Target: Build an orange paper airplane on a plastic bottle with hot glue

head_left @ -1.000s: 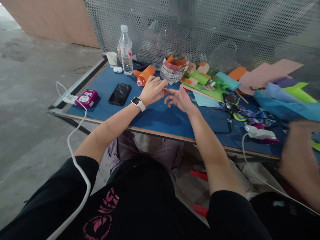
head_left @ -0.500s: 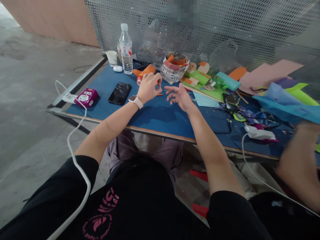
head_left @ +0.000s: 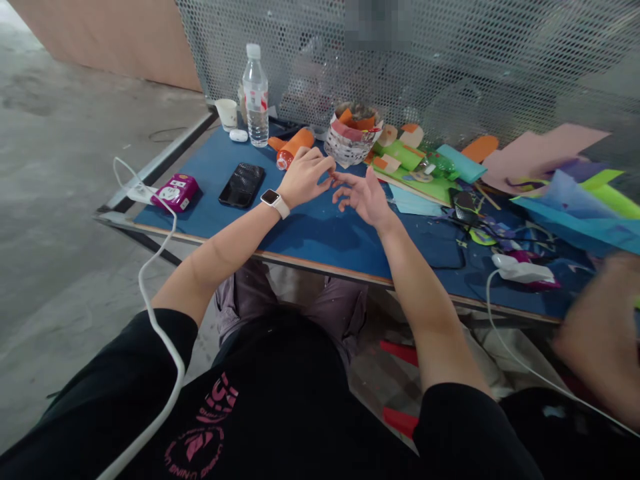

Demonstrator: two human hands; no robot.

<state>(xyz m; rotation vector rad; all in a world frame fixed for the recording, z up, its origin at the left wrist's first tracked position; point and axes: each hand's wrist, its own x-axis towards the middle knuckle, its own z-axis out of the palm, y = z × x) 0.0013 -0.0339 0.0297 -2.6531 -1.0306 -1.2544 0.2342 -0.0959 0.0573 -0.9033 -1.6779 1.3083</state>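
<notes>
My left hand (head_left: 304, 177), with a white watch on its wrist, hovers over the blue table (head_left: 310, 230). Its fingertips are pinched together right at the fingertips of my right hand (head_left: 364, 197). What the pinch holds is too small to make out. My right hand is palm-up beside it, fingers apart and slightly curled, holding nothing. An orange bottle (head_left: 295, 146) lies just beyond my left hand, and a woven paper bowl (head_left: 352, 139) of scraps stands behind both hands.
A black phone (head_left: 241, 185), a magenta box (head_left: 175, 192) and a white cable (head_left: 150, 280) lie at the left. A water bottle (head_left: 256, 97) and a paper cup (head_left: 229, 114) stand at the back. Coloured paper (head_left: 560, 193) covers the right side. Another person's blurred arm (head_left: 600, 333) is at the right edge.
My left hand moved right again and brought its pinched fingers to my right fingertips, after pulling away half a second ago. The other person's arm shifted slightly.
</notes>
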